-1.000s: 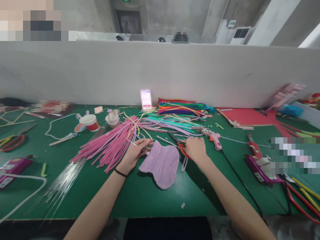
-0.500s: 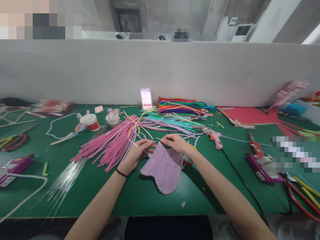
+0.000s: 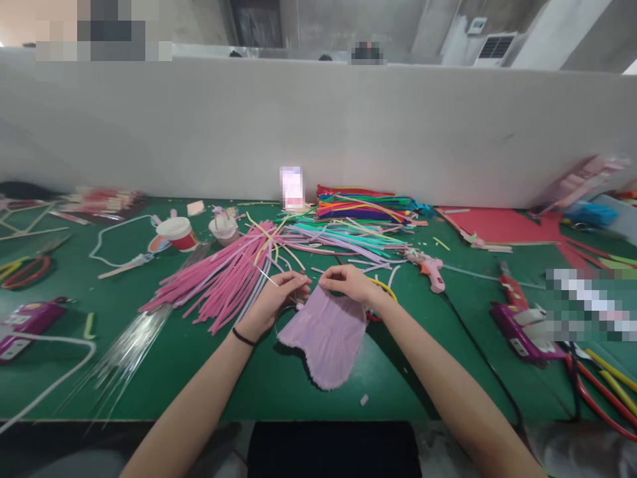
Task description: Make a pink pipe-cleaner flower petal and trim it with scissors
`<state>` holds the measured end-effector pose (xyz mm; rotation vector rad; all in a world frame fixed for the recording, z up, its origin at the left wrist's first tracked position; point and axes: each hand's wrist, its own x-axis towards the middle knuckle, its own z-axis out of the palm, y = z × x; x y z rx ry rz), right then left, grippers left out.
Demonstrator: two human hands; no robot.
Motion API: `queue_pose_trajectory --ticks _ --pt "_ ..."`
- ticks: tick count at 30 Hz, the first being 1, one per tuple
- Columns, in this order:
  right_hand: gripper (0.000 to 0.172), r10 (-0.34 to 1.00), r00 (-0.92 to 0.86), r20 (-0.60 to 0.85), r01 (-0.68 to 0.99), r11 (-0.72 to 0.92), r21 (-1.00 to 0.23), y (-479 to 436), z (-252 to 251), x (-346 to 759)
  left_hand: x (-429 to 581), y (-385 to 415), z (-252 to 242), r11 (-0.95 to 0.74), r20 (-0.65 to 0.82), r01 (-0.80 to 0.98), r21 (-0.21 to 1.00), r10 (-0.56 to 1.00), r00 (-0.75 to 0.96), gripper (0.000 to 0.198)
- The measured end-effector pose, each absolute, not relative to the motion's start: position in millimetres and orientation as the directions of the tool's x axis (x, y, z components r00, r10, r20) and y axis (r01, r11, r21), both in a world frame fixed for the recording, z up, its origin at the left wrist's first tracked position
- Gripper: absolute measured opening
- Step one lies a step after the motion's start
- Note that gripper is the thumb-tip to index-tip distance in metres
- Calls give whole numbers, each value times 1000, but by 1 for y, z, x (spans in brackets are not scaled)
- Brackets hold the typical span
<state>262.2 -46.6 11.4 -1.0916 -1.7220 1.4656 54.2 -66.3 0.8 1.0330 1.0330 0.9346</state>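
A lilac pleated fabric piece (image 3: 326, 335) lies on the green table (image 3: 279, 385) in front of me. My left hand (image 3: 273, 302) pinches its upper left edge, and a thin silvery wire (image 3: 266, 276) sticks up from those fingers. My right hand (image 3: 351, 284) pinches the fabric's top edge just to the right, fingers closed. The two hands are almost touching above the fabric. A black band circles my left wrist.
Pink pipe cleaners (image 3: 219, 282) fan out to the left, mixed coloured ones (image 3: 348, 226) behind. A pink glue gun (image 3: 428, 269) lies to the right, a purple one (image 3: 517, 322) farther right. Two paper cups (image 3: 178, 234) and a wire bundle (image 3: 129, 348) are on the left.
My right hand left the red-handled scissors on the right and came to the fabric's top edge, beside my left hand. The camera tilted down slightly.
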Motion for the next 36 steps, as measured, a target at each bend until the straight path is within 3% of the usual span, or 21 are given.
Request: queue_pose_trajectory --ticks 5,13,18,28,36 --pt "31 948 -319 -19 141 27 -990 -42 6 269 53 -65 5 268 -261 0 963 940 221 36" --pt "30 982 -184 -38 156 -9 -988 -43 5 271 53 -65 8 79 -129 218 973 966 225 29" --pt "30 958 -267 -108 155 -67 -986 -48 2 269 50 -63 1 59 -128 275 960 962 240 30" --pt "34 948 -302 -101 136 -61 -989 -48 -2 273 49 -62 2 63 -115 181 981 948 297 30" --pt "36 951 -305 -57 191 2 -982 -52 3 269 47 -64 1 93 -200 323 942 928 315 37"
